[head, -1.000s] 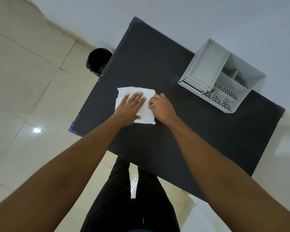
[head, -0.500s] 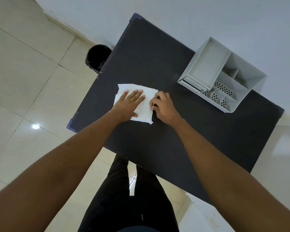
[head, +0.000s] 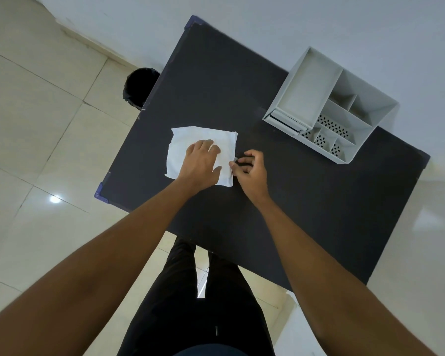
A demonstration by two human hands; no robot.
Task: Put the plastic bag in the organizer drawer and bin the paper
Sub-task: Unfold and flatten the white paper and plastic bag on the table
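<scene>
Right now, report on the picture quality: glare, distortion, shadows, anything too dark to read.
Head view: wide-angle lens bends the table edges and stretches the forearms; a small glare spot sits on the floor tile; light is soft, with faint shadows under the left hand on the paper; the bin interior reads as plain black; focus is sharp throughout.

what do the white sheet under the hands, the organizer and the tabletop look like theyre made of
White sheet: thin, matte, faintly creased with uneven edges, probably paper or tissue.
Organizer: looks like light grey moulded plastic, smooth satin walls, perforated compartment floors.
Tabletop: dark, flat, matte, no grain visible; possibly laminate or painted board, hard to say.
</scene>
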